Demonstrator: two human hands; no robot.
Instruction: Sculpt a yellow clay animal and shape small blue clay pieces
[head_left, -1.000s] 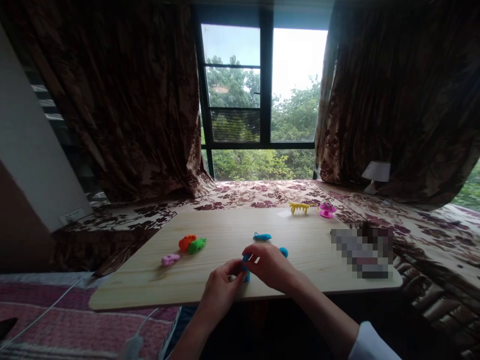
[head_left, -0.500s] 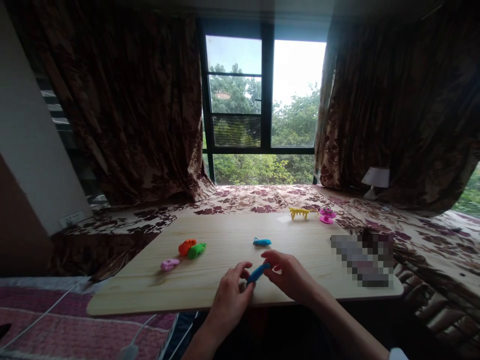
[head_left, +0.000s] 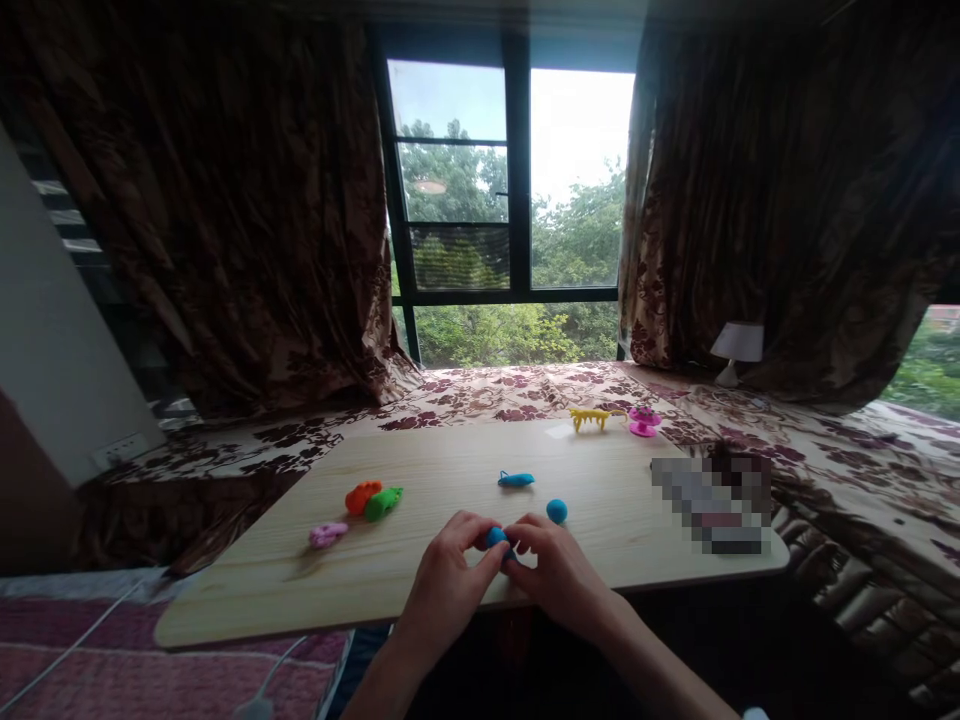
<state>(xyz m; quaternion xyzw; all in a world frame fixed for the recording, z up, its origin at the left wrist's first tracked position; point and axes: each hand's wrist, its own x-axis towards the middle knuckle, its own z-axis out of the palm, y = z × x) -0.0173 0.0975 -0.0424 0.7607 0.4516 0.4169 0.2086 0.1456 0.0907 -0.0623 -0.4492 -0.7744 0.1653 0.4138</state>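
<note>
Near the front edge of the table, my left hand (head_left: 453, 566) and my right hand (head_left: 553, 570) meet around a lump of blue modelling clay (head_left: 496, 538). Fingers and thumbs of both hands pinch it, hiding part of its shape. Just beyond my right hand lies a blue clay ball (head_left: 556, 511). A small blue figure (head_left: 517, 480), long with a thin loop at its left end, rests farther back.
The wooden tabletop (head_left: 420, 455) carries an orange figure (head_left: 362, 497), a green one (head_left: 384, 504) and a pink one (head_left: 327, 536) at left. At the back right stand a yellow four-legged figure (head_left: 589, 419) and a pink stand (head_left: 643, 422). A blurred item (head_left: 712, 505) lies right.
The blue clay between my hands was a longer, slanted piece and now shows as a smaller lump. My hands have come closer together. A blue ball now shows behind my right hand.
</note>
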